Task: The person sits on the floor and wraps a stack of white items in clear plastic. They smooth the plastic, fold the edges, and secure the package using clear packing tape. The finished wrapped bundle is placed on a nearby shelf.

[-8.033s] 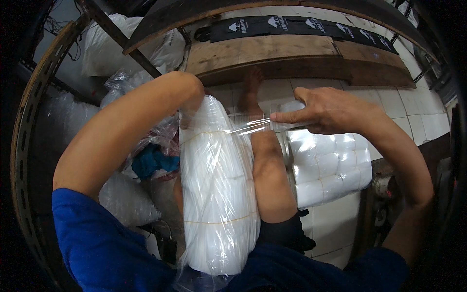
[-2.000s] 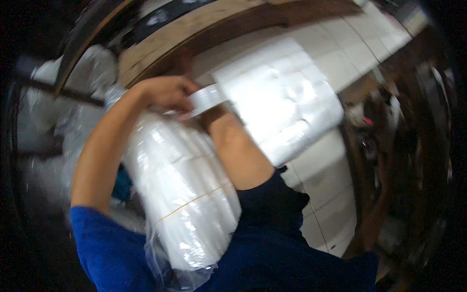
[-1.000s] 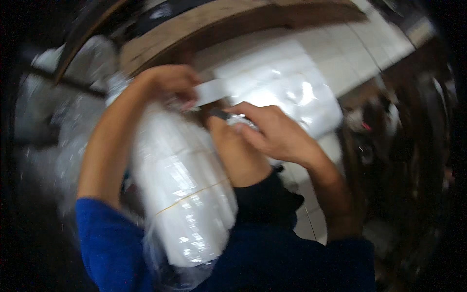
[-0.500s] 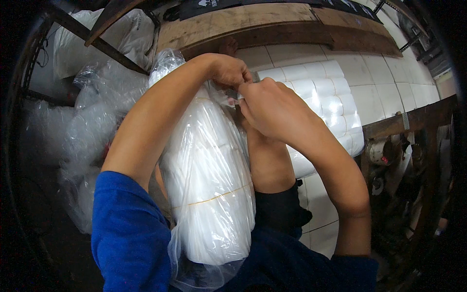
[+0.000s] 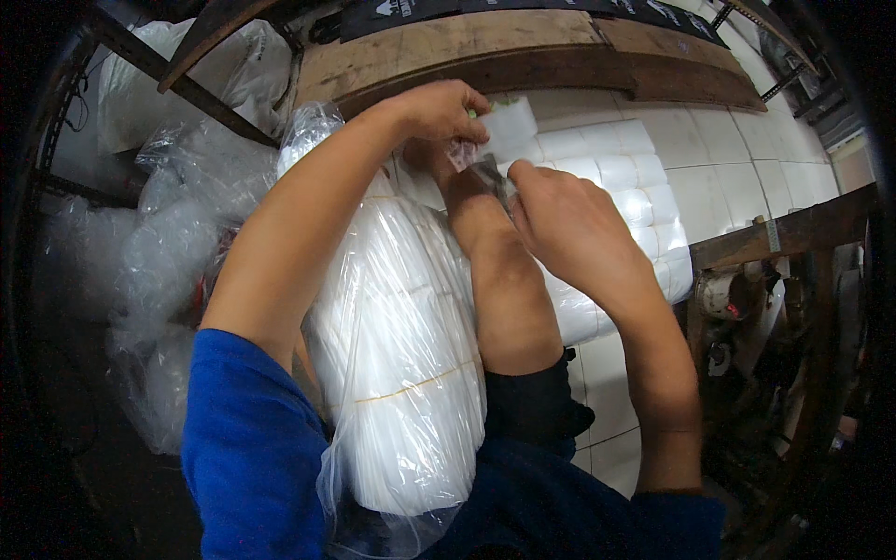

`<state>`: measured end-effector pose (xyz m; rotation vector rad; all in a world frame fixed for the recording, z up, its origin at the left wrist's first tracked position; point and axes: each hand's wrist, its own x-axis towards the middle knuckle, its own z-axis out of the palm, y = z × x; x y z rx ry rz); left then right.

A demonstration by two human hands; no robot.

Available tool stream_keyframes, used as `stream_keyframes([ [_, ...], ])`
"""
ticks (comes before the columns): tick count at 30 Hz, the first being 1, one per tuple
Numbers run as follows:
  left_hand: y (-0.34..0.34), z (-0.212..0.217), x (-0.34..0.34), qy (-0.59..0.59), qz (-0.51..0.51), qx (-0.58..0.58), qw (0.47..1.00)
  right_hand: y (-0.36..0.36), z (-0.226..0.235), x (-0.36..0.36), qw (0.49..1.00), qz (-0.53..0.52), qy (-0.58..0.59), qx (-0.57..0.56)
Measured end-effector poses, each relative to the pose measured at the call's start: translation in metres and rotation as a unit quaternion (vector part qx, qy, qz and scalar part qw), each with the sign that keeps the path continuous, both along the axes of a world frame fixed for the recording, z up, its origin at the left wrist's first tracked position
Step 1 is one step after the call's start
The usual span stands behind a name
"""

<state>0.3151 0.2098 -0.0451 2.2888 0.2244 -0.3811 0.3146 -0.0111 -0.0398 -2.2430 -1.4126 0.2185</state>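
A long bundle of white plastic bags (image 5: 401, 317), inside a clear plastic sack and tied with a thin yellowish band, lies beside my bare leg (image 5: 513, 289). Beyond the knee, my left hand (image 5: 443, 112) is closed on a small translucent white piece (image 5: 511, 123) with a bit of green at its edge. Crumpled clear film (image 5: 461, 155) hangs under those fingers. Closed too is my right hand (image 5: 574, 219), its thumb and fingers pinching a flat dark grey piece (image 5: 489, 175) whose kind is blurred. The hands are apart, with the grey piece between them.
Stacked white banded bundles (image 5: 644, 201) lie on the tiled floor (image 5: 728, 191) to the right. Loose clear plastic bags (image 5: 177, 233) heap at the left under a metal rack (image 5: 173, 79). A wooden plank (image 5: 457, 51) crosses the far side; a wooden frame (image 5: 793, 229) stands at right.
My hands, together before, have parted: the left moved slightly up and away, the right down and to the right. The translucent white piece and the grey piece now show.
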Motion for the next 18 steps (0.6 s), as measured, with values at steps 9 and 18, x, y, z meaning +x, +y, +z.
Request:
stream_keyframes([
  [9, 0.026, 0.044, 0.020, -0.287, 0.055, -0.203, 0.935, 0.068, -0.070, -0.020, 0.809, -0.172, 0.472, 0.307],
  [18, 0.013, 0.104, -0.012, -0.409, 0.095, -0.260, 0.869, 0.139, -0.079, -0.041, 0.882, -0.198, 0.390, 0.174],
])
